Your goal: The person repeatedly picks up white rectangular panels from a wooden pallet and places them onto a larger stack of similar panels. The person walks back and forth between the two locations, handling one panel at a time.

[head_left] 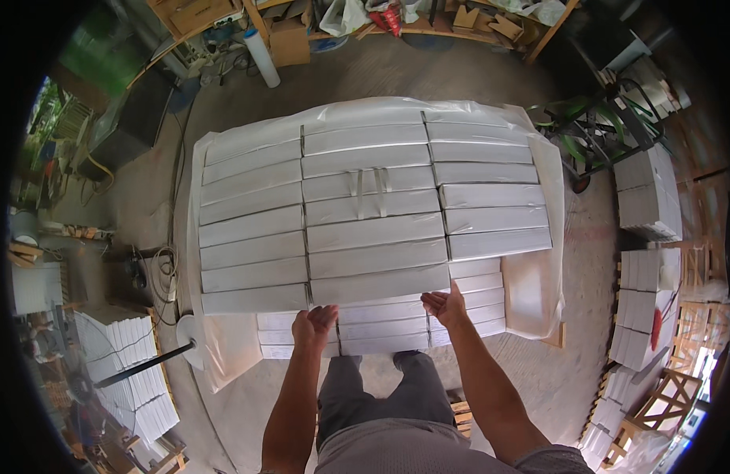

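1. A concrete floor point(381, 75) is carrying the stack.
2. A clear plastic sheet point(539, 292) is lying on it.
3. Long white wrapped boxes point(373, 229) are sitting in three columns on the sheet, layered.

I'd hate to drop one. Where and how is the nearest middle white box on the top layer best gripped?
Likely by its two short ends, from the near side: the box is long and flat, and the left hand and right hand already sit by its near edge.

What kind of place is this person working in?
Probably a small workshop or storeroom: white wrapped packs are stacked on plastic sheeting, more stacks stand around, and cluttered wooden shelves line the back.
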`<action>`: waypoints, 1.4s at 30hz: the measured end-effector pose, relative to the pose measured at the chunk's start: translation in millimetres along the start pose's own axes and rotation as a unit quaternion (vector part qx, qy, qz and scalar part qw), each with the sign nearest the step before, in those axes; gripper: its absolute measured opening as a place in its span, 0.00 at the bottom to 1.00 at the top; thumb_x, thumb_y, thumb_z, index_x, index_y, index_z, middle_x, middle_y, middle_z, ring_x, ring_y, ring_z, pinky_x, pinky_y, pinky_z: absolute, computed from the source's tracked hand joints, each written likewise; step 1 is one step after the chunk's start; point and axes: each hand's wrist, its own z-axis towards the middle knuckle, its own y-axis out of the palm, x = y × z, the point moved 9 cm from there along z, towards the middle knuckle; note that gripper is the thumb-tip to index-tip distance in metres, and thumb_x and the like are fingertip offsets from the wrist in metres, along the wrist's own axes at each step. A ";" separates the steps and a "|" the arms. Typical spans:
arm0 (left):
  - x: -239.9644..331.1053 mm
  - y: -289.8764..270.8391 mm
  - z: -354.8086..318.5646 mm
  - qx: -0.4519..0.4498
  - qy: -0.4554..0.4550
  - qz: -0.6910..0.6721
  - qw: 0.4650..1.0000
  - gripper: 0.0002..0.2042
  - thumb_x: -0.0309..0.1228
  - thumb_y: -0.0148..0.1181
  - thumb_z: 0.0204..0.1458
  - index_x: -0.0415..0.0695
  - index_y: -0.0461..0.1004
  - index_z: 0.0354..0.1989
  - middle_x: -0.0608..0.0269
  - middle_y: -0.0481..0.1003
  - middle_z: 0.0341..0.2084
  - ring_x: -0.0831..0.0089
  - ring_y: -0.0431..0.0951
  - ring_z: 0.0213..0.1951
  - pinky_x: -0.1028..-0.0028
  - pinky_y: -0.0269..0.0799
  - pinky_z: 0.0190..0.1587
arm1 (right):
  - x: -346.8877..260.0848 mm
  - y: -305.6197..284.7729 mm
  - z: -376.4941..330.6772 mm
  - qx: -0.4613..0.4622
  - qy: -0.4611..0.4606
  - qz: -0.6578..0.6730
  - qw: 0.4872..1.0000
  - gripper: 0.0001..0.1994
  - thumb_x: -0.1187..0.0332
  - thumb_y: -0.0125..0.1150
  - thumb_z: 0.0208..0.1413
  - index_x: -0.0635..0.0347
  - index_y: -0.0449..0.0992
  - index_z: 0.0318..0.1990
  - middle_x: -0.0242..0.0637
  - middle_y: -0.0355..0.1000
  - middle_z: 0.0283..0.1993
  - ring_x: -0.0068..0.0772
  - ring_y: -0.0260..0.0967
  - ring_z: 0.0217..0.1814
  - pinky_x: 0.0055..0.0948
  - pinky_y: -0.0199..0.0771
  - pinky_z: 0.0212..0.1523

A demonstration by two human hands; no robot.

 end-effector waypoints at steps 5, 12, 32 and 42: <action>-6.4 -20.1 4.9 0.013 0.009 0.087 0.996 0.17 0.34 0.34 0.57 0.28 0.55 0.44 0.35 0.68 0.39 0.45 0.74 0.39 0.53 0.74 0.42 | 41.2 -47.7 -17.7 -0.041 -0.064 -0.186 0.980 0.30 0.49 0.44 0.56 0.76 0.61 0.45 0.55 0.71 0.38 0.45 0.74 0.31 0.35 0.77 0.25; -59.7 -67.7 -6.0 -0.023 -0.037 0.259 0.965 0.19 0.37 0.37 0.57 0.29 0.57 0.44 0.41 0.72 0.34 0.49 0.76 0.33 0.58 0.77 0.33 | 109.7 -196.8 -37.3 0.030 0.003 -0.276 0.961 0.22 0.55 0.49 0.53 0.72 0.72 0.34 0.48 0.72 0.28 0.39 0.72 0.22 0.33 0.73 0.18; -108.4 -114.8 -43.1 -0.189 -0.158 0.725 0.643 0.15 0.33 0.46 0.48 0.31 0.63 0.38 0.38 0.71 0.32 0.51 0.76 0.28 0.63 0.76 0.26 | 480.9 -387.8 -150.2 0.232 -0.133 -0.195 0.944 0.10 0.61 0.51 0.47 0.56 0.75 0.30 0.36 0.74 0.27 0.35 0.74 0.29 0.32 0.73 0.29; -182.2 -159.3 -68.4 -0.245 -0.161 0.881 0.372 0.19 0.35 0.45 0.47 0.28 0.60 0.39 0.34 0.70 0.33 0.46 0.76 0.27 0.55 0.76 0.26 | 724.4 -354.4 -221.5 0.375 -0.138 -0.105 0.911 0.08 0.63 0.56 0.46 0.56 0.74 0.30 0.40 0.73 0.23 0.37 0.72 0.22 0.32 0.71 0.23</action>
